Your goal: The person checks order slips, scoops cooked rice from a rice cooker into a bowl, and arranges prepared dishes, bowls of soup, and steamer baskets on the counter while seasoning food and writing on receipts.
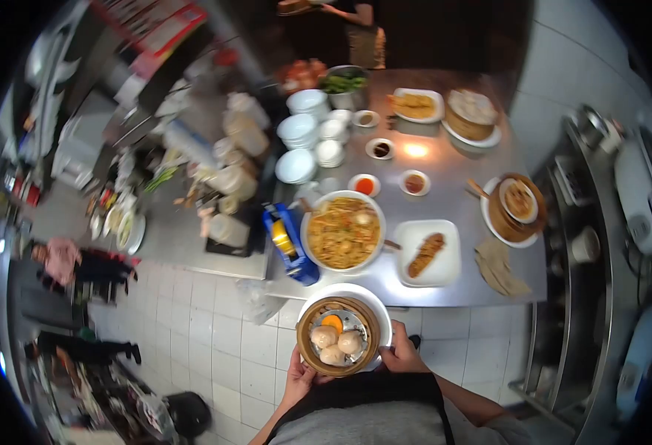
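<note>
A round bamboo steamer (303,348) with three pale dumplings (350,342) and an orange slice (333,322) inside is close to my body. Beneath it shows a white plate (376,298). My left hand (300,380) is closed on the steamer's lower left side, with its fingertips partly hidden. On the right, my right hand (402,351) grips the plate's rim, thumb on top. Just past the plate, on the metal table (463,200), stand a large bowl of noodles (343,231) and a square white plate (439,273) bearing a browned food piece.
A blue carton (289,245) stands left of the noodles. Stacked bowls (296,165) and sauce dishes (415,182) sit farther back. At the right are another steamer (537,221) and a cloth (498,268). Other people (63,259) stand left and at the far end.
</note>
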`<action>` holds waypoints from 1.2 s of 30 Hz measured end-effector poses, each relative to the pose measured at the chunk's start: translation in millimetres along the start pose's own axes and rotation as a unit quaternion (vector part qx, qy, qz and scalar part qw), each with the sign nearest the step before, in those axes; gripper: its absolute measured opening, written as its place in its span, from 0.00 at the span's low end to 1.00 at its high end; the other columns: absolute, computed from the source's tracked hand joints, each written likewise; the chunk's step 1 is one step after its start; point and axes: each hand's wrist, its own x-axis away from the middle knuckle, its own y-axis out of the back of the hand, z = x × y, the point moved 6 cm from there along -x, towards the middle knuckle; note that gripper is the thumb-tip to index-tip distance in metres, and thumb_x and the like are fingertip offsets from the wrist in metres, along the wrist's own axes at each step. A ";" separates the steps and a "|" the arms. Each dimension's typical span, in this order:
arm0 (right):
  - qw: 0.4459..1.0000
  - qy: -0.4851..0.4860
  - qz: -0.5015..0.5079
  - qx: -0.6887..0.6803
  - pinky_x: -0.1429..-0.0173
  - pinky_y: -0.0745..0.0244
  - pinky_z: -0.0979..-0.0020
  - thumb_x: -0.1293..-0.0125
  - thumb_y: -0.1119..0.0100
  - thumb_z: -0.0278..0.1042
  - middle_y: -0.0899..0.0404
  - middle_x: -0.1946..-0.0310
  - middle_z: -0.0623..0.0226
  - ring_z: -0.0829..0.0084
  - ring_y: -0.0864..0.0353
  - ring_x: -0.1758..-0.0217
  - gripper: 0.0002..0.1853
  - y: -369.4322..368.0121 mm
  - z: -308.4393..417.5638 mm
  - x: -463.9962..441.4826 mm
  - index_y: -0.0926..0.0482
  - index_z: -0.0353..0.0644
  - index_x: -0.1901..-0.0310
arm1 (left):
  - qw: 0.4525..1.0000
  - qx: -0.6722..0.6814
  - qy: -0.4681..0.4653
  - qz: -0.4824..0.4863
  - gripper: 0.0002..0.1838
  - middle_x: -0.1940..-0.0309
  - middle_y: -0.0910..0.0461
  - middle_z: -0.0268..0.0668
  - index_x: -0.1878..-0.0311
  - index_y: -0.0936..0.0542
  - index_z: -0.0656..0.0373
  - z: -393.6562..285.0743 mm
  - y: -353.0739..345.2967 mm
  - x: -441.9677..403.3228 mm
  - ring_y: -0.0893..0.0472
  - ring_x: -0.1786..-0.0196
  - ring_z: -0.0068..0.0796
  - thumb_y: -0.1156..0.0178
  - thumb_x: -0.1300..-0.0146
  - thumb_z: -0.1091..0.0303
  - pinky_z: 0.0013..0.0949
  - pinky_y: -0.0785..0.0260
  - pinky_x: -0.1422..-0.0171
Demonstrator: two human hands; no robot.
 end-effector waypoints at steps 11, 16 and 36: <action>0.989 0.027 0.146 0.010 0.59 0.21 0.72 0.33 0.55 0.27 0.31 0.48 0.52 0.68 0.24 0.52 0.30 -190.6 7.6 -100.1 0.57 0.39 0.34 | 0.985 0.125 -0.085 -0.085 0.31 0.50 0.27 0.46 0.33 0.55 0.49 -76.7 196.9 24.1 0.20 0.54 0.41 0.53 0.35 0.76 0.46 0.23 0.54; 0.991 0.068 0.083 0.077 0.56 0.27 0.74 0.33 0.51 0.30 0.29 0.47 0.59 0.73 0.22 0.54 0.24 -257.4 23.4 -132.6 0.43 0.38 0.37 | 0.984 0.059 -0.125 -0.117 0.36 0.51 0.27 0.50 0.32 0.61 0.54 -127.5 334.0 -13.5 0.19 0.57 0.40 0.53 0.36 0.77 0.41 0.20 0.58; 0.722 0.303 -0.233 0.577 0.42 0.37 0.62 0.44 0.45 0.23 0.30 0.50 0.44 0.51 0.31 0.46 0.23 18.6 207.0 -501.3 0.34 0.29 0.45 | 0.912 0.033 -0.186 -0.365 0.29 0.66 0.22 0.40 0.35 0.46 0.58 -236.9 439.2 -223.6 0.19 0.72 0.28 0.48 0.39 0.76 0.27 0.23 0.72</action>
